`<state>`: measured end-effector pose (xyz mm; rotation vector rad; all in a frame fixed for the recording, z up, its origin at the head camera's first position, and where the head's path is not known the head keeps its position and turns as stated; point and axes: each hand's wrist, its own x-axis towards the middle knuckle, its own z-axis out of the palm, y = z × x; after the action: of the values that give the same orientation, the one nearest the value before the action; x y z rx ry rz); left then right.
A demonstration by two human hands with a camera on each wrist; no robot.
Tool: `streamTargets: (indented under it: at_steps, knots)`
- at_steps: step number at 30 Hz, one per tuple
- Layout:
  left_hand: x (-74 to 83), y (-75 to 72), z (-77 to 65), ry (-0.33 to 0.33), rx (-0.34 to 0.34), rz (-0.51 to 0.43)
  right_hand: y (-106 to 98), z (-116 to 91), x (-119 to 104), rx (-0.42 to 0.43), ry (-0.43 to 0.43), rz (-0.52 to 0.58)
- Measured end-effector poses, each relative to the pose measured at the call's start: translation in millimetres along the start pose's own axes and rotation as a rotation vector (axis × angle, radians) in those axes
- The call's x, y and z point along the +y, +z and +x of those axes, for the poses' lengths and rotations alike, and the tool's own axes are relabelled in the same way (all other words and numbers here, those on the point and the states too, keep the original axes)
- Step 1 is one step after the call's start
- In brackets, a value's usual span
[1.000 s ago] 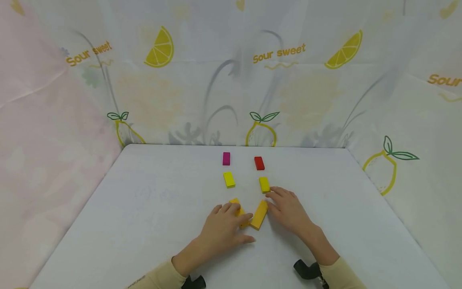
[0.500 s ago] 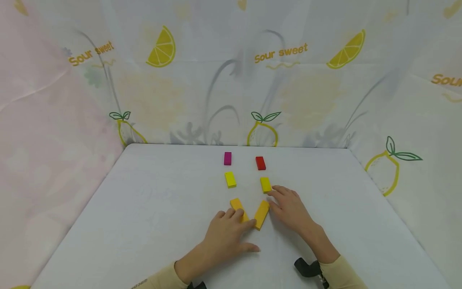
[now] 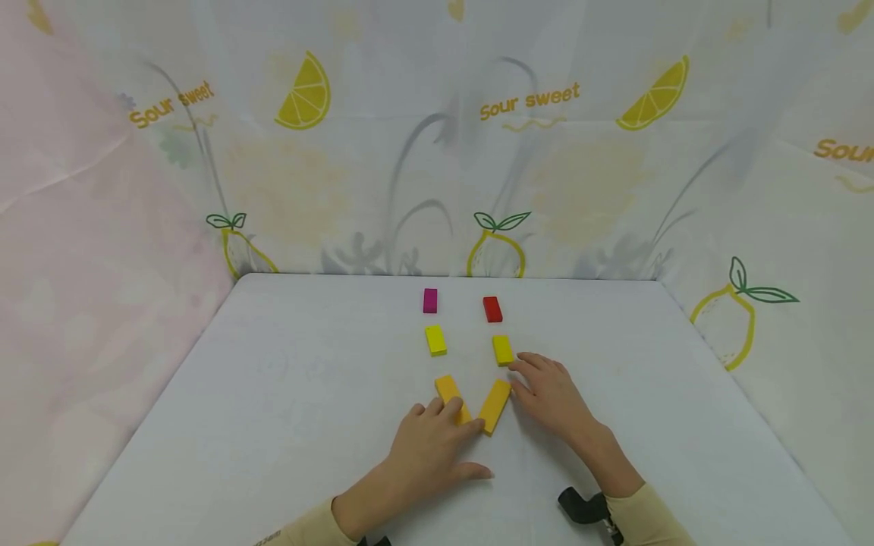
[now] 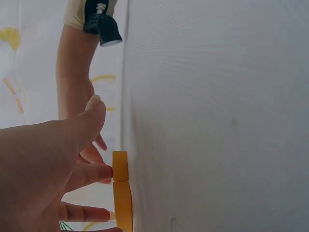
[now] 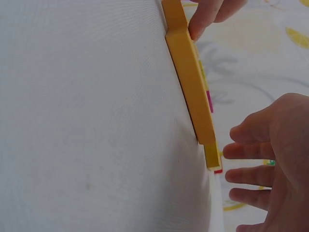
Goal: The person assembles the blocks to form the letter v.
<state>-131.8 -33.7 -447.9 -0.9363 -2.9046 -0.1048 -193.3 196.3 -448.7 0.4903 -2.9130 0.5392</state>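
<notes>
Two long orange blocks form a V on the white table, near ends close together. My left hand [image 3: 426, 451] rests fingertips on the left orange block [image 3: 446, 387], while its index finger touches the near end of the right orange block [image 3: 497, 402]. The thumb is stretched out, off the blocks. In the left wrist view, fingertips meet the blocks' sides [image 4: 123, 208]. My right hand [image 3: 553, 398], fingers loosely extended, hovers beside the far end of the right orange block and near the right yellow block [image 3: 502, 350]. Nothing is between its fingers in the right wrist view.
Farther back lie a left yellow block [image 3: 435, 340], a magenta block [image 3: 430, 301] and a red block [image 3: 492, 309], continuing two columns. A printed fabric backdrop [image 3: 382, 174] rises behind the table's far edge. Black wrist-worn gear [image 3: 583, 506] sits at the right sleeve.
My left hand has drawn slightly back toward me and right, its index finger now at the right orange block's near end. More of the left orange block shows. My right hand has barely moved.
</notes>
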Motion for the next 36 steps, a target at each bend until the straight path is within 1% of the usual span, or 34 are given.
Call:
streamTargets:
  at_steps: [4, 8, 12, 16, 20, 22, 24, 27, 32, 36]
  knots:
    - [0.7, -0.2, -1.1, -0.01, -0.015, 0.001, 0.3, 1.9, 3.7, 0.006, -0.004, 0.009]
    - [0.5, 0.4, -2.5, -0.008, -0.012, 0.011, -0.7, 6.8, 5.8, 0.002, -0.012, 0.022]
    - [0.1, 0.9, -3.4, -0.007, -0.017, 0.016, -4.5, 14.0, 5.4, -0.007, -0.02, 0.026]
    - [0.1, 0.4, -3.4, -0.015, -0.037, 0.016, -8.8, 24.1, 7.1, -0.024, -0.028, 0.026]
    - [1.0, -0.8, -2.9, -0.02, -0.057, 0.012, -11.6, 36.2, 13.5, -0.06, 0.001, 0.066]
    - [2.0, -1.6, -2.8, -0.02, -0.071, 0.008, -12.7, 41.4, 17.2, -0.078, 0.04, 0.094]
    - [3.0, -2.0, -2.8, -0.017, -0.08, 0.009, -13.7, 45.3, 20.2, -0.088, 0.069, 0.119]
    - [4.1, -2.1, -3.1, -0.017, -0.085, 0.021, -13.0, 49.5, 22.8, -0.098, 0.086, 0.144]
    - [4.3, -2.2, -4.0, -0.019, -0.074, 0.042, -8.7, 53.0, 23.9, -0.112, 0.084, 0.17]
    - [3.4, -2.6, -4.7, -0.014, -0.061, 0.05, -6.8, 55.4, 22.6, -0.113, 0.068, 0.164]
